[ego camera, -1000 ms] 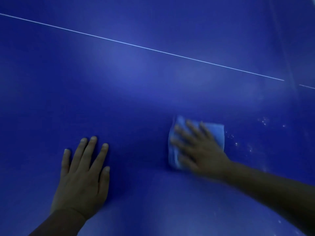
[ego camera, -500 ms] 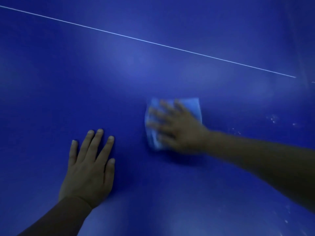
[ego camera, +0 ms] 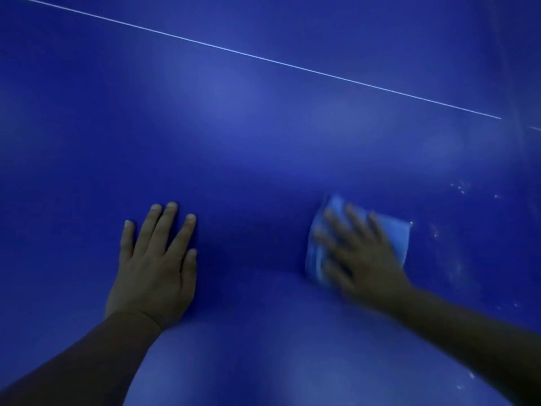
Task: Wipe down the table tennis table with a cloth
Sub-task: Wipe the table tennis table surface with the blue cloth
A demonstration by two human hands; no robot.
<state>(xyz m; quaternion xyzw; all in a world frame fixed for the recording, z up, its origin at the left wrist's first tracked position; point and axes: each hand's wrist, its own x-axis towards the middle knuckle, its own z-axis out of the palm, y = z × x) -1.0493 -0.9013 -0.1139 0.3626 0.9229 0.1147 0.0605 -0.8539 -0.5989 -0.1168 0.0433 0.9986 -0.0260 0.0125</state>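
Note:
The blue table tennis table [ego camera: 248, 148] fills the whole view. A folded light blue cloth [ego camera: 395, 238] lies flat on it at the right of centre. My right hand [ego camera: 360, 256] presses down on the cloth with fingers spread and straight; hand and cloth are blurred. My left hand [ego camera: 155, 262] rests flat on the bare table to the left, fingers straight and together, roughly two hand widths from the cloth.
A thin white line [ego camera: 263, 58] runs diagonally across the table from upper left to right. Small pale specks or droplets [ego camera: 461, 187] dot the surface to the right of the cloth. A darker band [ego camera: 515, 83] stands near the right edge.
My right hand slid the cloth left and away, then back right and nearer to me. My left hand stayed flat in place on the table.

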